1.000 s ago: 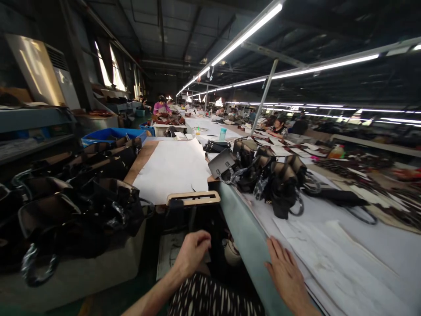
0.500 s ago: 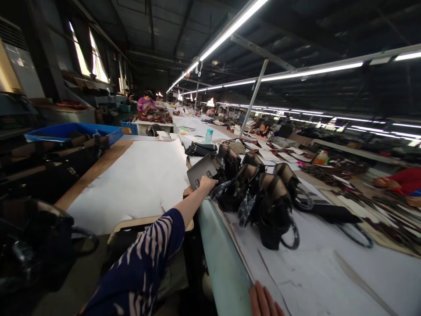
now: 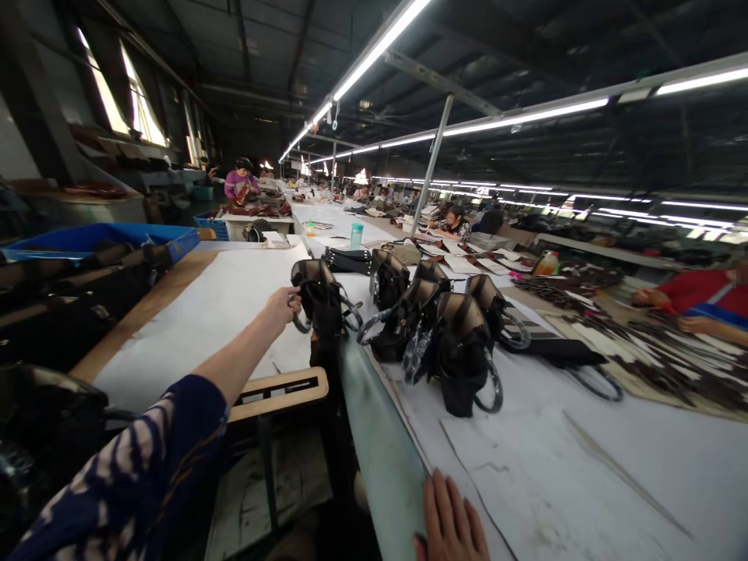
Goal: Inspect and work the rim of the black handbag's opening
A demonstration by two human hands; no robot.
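My left hand, arm stretched forward, is closed round the ring-shaped handle of a black handbag with a tan inside. The bag stands upright, its top open, over the near end of the white tabletop and the pale green table edge. Close on its right stand several similar black handbags, some with plastic-wrapped handles. At the bottom, my right hand lies flat on the edge of the right-hand table, fingers stretched out and holding nothing.
A wooden stool with a slotted top stands below my left arm. Black bags and a blue bin are at the left. Dark strips cover the right table, where a person in red sits. A teal cup stands farther back.
My left hand has moved left and toward me with the handbag, which has turned from showing its flat side to standing upright. My right hand stays on the table edge.
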